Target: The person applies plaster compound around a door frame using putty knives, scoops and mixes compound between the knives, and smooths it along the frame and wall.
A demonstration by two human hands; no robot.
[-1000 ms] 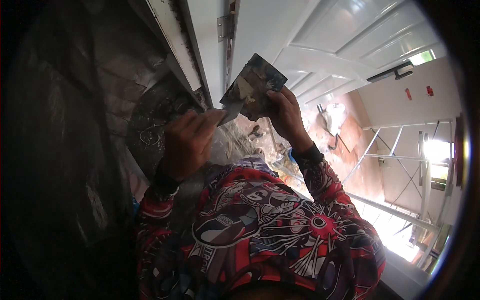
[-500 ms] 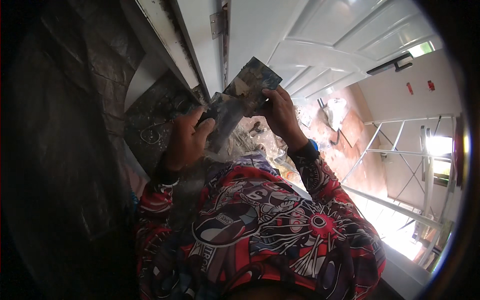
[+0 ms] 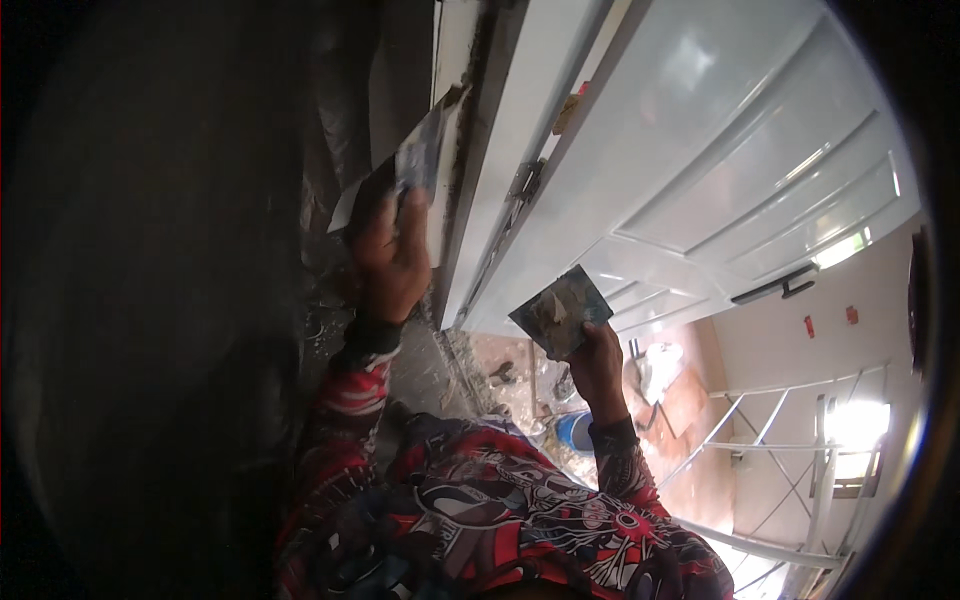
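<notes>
My left hand (image 3: 393,265) is raised, its fingers closed on a wide putty knife (image 3: 418,150). The knife's thin blade points up and touches or nearly touches the rough strip of wall (image 3: 452,165) beside the white door frame (image 3: 505,125); the exact contact is hard to make out. Lower and to the right, my right hand (image 3: 598,368) grips a second wide putty knife (image 3: 562,308) by its lower edge. Its square, dark blade lies face up, smeared with pale beige filler. The handles of both knives are hidden by my hands.
An open white panelled door (image 3: 720,130) with a dark handle (image 3: 775,286) fills the upper right. A hinge (image 3: 526,182) joins it to the frame. Below stands a blue bucket (image 3: 573,431) on a littered floor. White metal scaffolding (image 3: 765,447) stands at right; dark sheeting (image 3: 180,250) hangs at left.
The two knives were together in front of me; now they are apart. My left hand has risen with its knife to the wall edge, while my right has dropped lower with the other.
</notes>
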